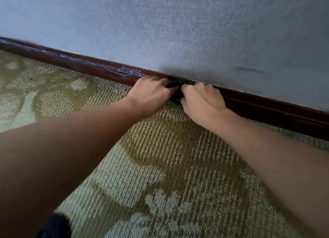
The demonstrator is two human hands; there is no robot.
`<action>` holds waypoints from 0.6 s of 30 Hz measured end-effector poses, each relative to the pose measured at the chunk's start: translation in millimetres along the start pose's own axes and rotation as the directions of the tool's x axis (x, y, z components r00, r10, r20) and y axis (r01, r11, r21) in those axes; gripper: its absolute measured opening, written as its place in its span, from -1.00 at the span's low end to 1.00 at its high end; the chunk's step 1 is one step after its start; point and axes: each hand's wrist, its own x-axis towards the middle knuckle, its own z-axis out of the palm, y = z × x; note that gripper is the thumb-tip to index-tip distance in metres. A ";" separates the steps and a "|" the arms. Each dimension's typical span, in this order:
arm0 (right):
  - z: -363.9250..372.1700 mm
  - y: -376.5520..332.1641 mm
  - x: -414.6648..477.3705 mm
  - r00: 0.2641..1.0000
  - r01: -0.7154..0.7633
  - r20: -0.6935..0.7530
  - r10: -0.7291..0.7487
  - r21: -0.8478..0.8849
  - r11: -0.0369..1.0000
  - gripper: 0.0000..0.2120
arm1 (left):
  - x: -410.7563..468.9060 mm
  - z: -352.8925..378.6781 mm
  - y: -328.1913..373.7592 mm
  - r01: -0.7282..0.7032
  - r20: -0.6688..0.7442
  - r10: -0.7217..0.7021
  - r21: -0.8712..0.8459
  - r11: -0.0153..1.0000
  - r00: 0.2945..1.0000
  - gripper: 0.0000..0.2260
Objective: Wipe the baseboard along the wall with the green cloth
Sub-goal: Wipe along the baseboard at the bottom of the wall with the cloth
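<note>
Both hands grip the green cloth (175, 92), bunched between them against the dark wooden baseboard (267, 106) where it meets the patterned carpet (160, 166). The left hand (151, 95) and right hand (203, 102) have fingers curled round the cloth. Pale scuffs mark the baseboard to the left, below the grey textured wall (178, 33).

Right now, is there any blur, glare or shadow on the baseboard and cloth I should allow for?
Head view: dim light; the baseboard is fairly sharp mid-frame but smeared at its far left, with pale streaks there, perhaps glare or scuffs; the green cloth lies shadowed, nearly black, between the left hand and the right hand.
</note>
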 end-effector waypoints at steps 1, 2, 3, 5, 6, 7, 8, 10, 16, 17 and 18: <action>-1.3 0.1 -0.9 1.000 0.005 0.012 -0.005 -0.010 1.000 -0.76 | -0.7 2.2 -0.3 0.000 -0.010 0.000 -0.027 1.000 1.000 -0.63; -2.2 0.6 -2.2 1.000 0.012 0.026 -0.011 -0.013 1.000 -0.76 | -2.0 4.6 0.0 -0.006 -0.014 0.005 -0.047 0.999 1.000 -0.63; -3.0 0.3 -2.8 0.999 0.014 0.039 -0.014 -0.016 1.000 -0.75 | -3.1 6.9 -0.9 -0.019 -0.020 0.017 -0.063 0.998 1.000 -0.63; -5.0 -1.2 -1.6 0.998 0.014 0.055 -0.011 -0.048 0.999 -0.74 | -3.4 10.4 -5.3 -0.046 -0.046 0.042 -0.081 0.996 0.998 -0.65; -7.2 -2.3 -0.4 0.997 0.027 0.077 -0.020 -0.086 0.996 -0.75 | -3.4 11.6 -7.4 -0.056 -0.060 0.050 -0.094 0.994 0.997 -0.65; -10.3 -3.0 1.1 0.993 0.051 0.108 -0.037 -0.133 0.990 -0.76 | -3.3 12.4 -8.5 -0.061 -0.071 0.053 -0.117 0.991 0.996 -0.66; -13.6 -3.5 2.6 0.988 0.081 0.143 -0.056 -0.179 0.980 -0.78 | -3.5 13.3 -7.8 -0.065 -0.077 0.054 -0.136 0.989 0.996 -0.67; -19.9 -8.4 5.8 0.977 0.129 0.198 -0.074 -0.283 0.951 -0.81 | -4.9 16.9 -9.1 -0.087 -0.106 0.071 -0.148 0.985 0.992 -0.66; -17.9 -24.3 6.4 0.985 0.066 0.173 0.005 -0.403 0.913 -0.70 | -2.2 26.1 -28.8 -0.200 -0.192 0.178 -0.103 0.974 0.965 -0.67; -14.8 -26.9 4.5 0.986 0.020 0.160 0.044 -0.376 0.927 -0.65 | -1.7 27.2 -32.3 -0.216 -0.198 0.194 -0.098 0.971 0.961 -0.67; -12.6 -28.7 2.7 0.985 -0.028 0.148 0.084 -0.345 0.938 -0.62 | -1.4 27.8 -33.8 -0.222 -0.201 0.199 -0.100 0.970 0.959 -0.67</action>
